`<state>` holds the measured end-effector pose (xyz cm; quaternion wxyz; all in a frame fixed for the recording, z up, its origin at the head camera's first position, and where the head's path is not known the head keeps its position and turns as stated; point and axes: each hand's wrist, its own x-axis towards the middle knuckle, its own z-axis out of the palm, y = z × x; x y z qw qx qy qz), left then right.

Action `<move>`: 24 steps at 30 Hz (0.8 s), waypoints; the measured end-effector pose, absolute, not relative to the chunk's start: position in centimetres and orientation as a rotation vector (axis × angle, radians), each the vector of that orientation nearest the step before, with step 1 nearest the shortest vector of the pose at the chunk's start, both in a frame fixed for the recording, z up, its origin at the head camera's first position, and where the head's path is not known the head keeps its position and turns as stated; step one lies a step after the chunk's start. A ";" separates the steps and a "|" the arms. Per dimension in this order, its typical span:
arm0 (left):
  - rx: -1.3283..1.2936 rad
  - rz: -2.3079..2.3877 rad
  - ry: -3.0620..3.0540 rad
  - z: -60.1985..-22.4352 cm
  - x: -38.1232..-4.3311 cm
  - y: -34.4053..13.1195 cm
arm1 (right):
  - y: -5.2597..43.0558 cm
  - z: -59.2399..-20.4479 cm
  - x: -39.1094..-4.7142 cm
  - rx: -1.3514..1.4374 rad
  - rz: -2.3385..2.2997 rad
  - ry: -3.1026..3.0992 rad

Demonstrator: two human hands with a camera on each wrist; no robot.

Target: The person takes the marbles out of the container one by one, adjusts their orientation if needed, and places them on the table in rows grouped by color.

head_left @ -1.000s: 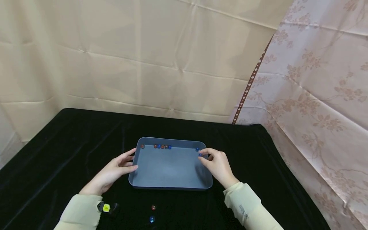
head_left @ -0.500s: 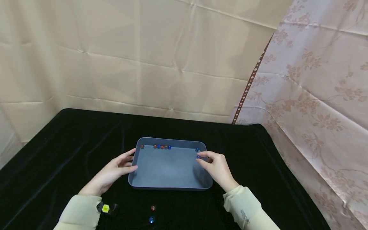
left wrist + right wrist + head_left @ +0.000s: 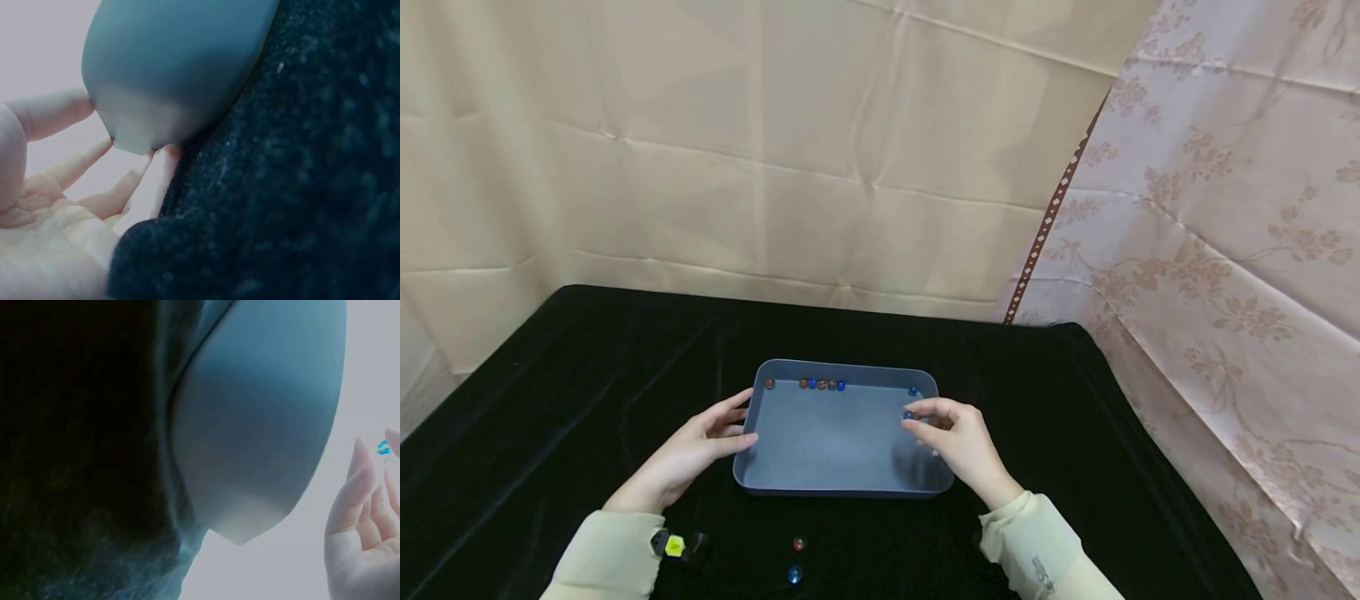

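A blue-grey rectangular tray [image 3: 835, 437] lies on the black cloth in the head view. My left hand [image 3: 688, 454] rests at its left end; in the left wrist view the fingertips [image 3: 165, 153] and thumb touch the tray's edge, fingers fairly straight. Over the tray's right side, my right hand [image 3: 961, 446] pinches a blue marble [image 3: 907, 415] between thumb and fingers, also seen as a blue-patterned marble [image 3: 384, 448] in the right wrist view. Along the far wall sit a lone brown marble [image 3: 770, 384], a row of brown and blue marbles [image 3: 822, 385], and a blue marble [image 3: 913, 391] near the right corner.
A reddish marble [image 3: 799, 544] and a light blue marble [image 3: 795, 574] lie on the black cloth [image 3: 625, 375] in front of the tray. Beyond the table hang a cream curtain [image 3: 700, 167] and, to the right, a floral curtain [image 3: 1217, 250].
My right hand has moved the pinched blue marble slightly left and nearer to me, away from the blue marble at the far right corner. My left hand stays at the tray's left end.
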<state>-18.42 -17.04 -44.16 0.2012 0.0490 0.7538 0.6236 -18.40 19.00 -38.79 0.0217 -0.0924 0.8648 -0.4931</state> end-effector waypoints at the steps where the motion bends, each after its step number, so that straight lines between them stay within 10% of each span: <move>1: 0.136 1.742 2.105 -44.1 -18.4 -17.0 | 18.9 -38.8 -18.3 -0.305 -1.535 2.662; 24: 0.124 1.745 2.120 -44.0 -18.3 -16.8 | 17.4 -37.9 -16.4 -0.382 -1.540 2.496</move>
